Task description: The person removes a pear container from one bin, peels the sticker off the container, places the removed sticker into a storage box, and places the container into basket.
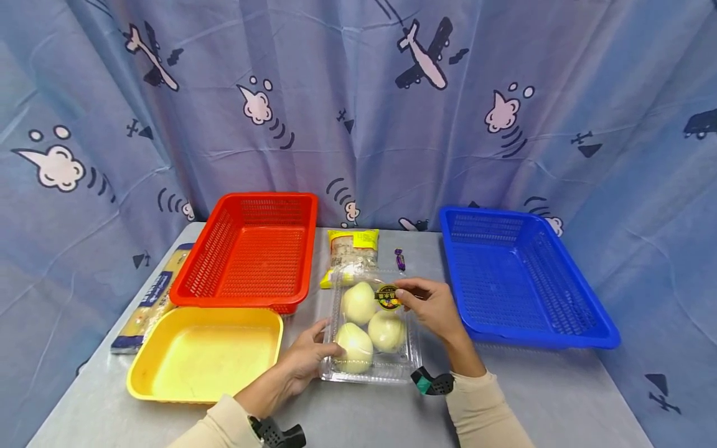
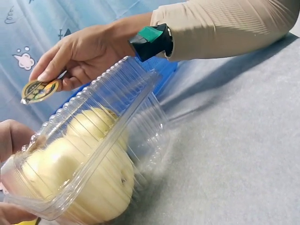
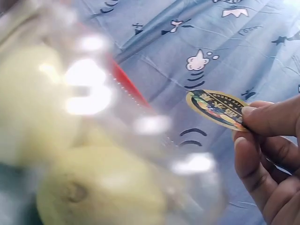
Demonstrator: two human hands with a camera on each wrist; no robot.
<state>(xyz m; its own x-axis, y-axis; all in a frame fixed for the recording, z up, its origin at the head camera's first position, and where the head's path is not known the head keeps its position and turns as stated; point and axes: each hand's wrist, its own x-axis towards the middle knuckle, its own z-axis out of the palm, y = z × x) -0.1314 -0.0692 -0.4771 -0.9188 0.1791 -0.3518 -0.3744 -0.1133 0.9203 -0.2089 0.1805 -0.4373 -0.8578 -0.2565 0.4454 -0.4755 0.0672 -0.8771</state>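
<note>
A clear plastic clamshell box (image 1: 372,374) with three pale yellow, pear-like fruits (image 1: 388,331) is in the middle of the head view. My left hand (image 1: 305,354) grips its left side, thumb on the near left part and fingers partly hidden behind it. Between thumb and fingertips my right hand (image 1: 431,308) pinches an oval black-and-gold sticker label (image 3: 218,110). In both wrist views the label stands apart from the box, printed with colourful fruit. Ribbed walls of the box show in the left wrist view, where it looks tilted.
A red basket (image 1: 310,261) and a yellow tray (image 1: 207,398) stand to the left, beside a long blue-and-yellow packet (image 1: 154,292). Behind the box lie a yellow-and-clear bag (image 1: 354,246) and a purple wrapped candy (image 1: 400,259). At right is a blue basket (image 1: 538,339).
</note>
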